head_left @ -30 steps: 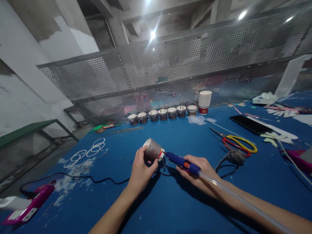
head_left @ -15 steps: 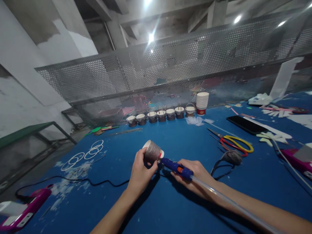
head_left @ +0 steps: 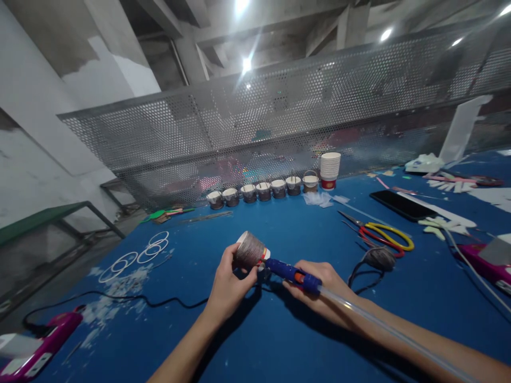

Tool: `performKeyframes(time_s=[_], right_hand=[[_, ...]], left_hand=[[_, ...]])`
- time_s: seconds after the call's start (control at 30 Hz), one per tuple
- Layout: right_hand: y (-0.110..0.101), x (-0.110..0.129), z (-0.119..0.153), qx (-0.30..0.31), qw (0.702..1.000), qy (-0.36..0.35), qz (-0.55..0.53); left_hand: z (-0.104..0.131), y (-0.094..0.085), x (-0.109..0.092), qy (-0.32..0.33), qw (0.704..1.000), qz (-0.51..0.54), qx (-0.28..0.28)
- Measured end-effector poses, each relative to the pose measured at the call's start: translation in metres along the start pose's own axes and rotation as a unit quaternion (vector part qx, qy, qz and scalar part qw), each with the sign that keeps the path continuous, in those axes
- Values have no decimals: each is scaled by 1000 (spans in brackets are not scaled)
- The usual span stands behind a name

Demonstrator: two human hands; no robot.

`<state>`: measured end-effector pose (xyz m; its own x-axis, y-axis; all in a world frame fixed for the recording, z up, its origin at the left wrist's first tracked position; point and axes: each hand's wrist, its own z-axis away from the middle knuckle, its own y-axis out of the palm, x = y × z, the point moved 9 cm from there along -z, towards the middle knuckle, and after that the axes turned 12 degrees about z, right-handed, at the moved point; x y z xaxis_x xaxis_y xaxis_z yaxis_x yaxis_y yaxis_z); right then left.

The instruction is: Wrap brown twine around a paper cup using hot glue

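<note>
My left hand (head_left: 231, 279) grips a paper cup (head_left: 250, 250) wrapped in grey-brown yarn, tilted on its side with its opening toward the upper left. A red and white strip of the cup shows bare near its base. My right hand (head_left: 315, 284) is closed around a blue glue gun (head_left: 293, 272), whose tip is at the cup's base. A long clear glue stick (head_left: 371, 318) runs out of the gun's back, over my right forearm. A ball of dark yarn (head_left: 380, 258) lies to the right, with a loose strand beside it.
Behind stand several wrapped cups (head_left: 264, 191) in a row and a stack of paper cups (head_left: 330, 170). Scissors (head_left: 379, 234) and a black phone (head_left: 403, 205) lie right. White rings (head_left: 153, 248), a black cable (head_left: 159, 304) and a magenta power strip (head_left: 54, 340) are left.
The glue gun and my right hand have shifted slightly right. The cup has turned a little in my left hand, which still grips it.
</note>
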<state>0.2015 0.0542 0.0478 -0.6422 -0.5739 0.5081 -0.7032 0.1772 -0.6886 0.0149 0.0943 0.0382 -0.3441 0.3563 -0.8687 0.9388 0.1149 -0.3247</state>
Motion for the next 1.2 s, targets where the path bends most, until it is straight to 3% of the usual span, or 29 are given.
performKeyframes(time_s=[0.37,0.63,1.2], right_hand=[[-8,-9,-1,9,998,45,-35],[-1,2,2,38,999,1,-15],[-8,-15,0,38,996,71,-25]], left_hand=[[-3,8,1,-53,993,80,62],[-3,7,5,-38,993,89,72],[-4,9,-1,-29,992,85,84]])
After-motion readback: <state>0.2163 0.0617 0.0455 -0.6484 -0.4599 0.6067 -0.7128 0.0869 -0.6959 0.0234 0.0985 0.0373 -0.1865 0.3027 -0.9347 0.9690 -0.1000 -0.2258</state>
